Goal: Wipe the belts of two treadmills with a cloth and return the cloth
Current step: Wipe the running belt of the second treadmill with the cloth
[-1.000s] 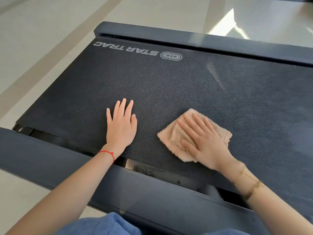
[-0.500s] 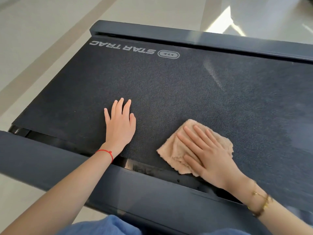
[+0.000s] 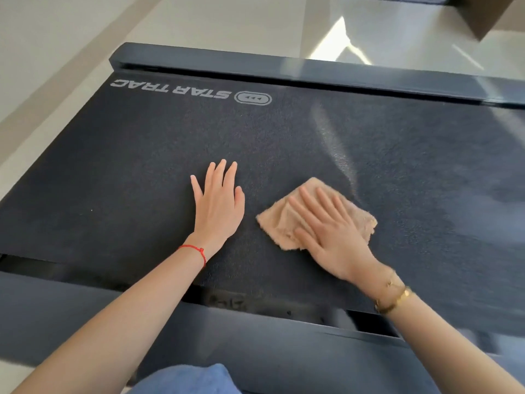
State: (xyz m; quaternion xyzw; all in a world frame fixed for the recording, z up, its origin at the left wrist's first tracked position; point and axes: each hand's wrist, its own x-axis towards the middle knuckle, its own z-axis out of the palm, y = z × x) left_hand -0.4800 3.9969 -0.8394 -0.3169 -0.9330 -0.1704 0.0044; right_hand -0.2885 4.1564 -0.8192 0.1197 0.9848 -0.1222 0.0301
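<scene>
A dark treadmill belt (image 3: 142, 155) with a STAR TRAC logo fills the view. A beige cloth (image 3: 279, 220) lies flat on it, right of centre. My right hand (image 3: 329, 234) presses down on the cloth with straight, spread fingers and covers most of it. My left hand (image 3: 218, 206) rests flat on the bare belt just to the left of the cloth, fingers straight, a small gap between hand and cloth.
Dark side rails run along the far edge (image 3: 284, 66) and the near edge (image 3: 85, 314) of the belt. Pale floor (image 3: 56, 38) surrounds the treadmill. A brown box corner (image 3: 483, 15) shows at the top right. Blue clothing (image 3: 184, 379) is at the bottom.
My right hand slid the cloth toward the near rail, then back away from it across the belt. My left hand stayed flat on the belt. The view shifted slightly.
</scene>
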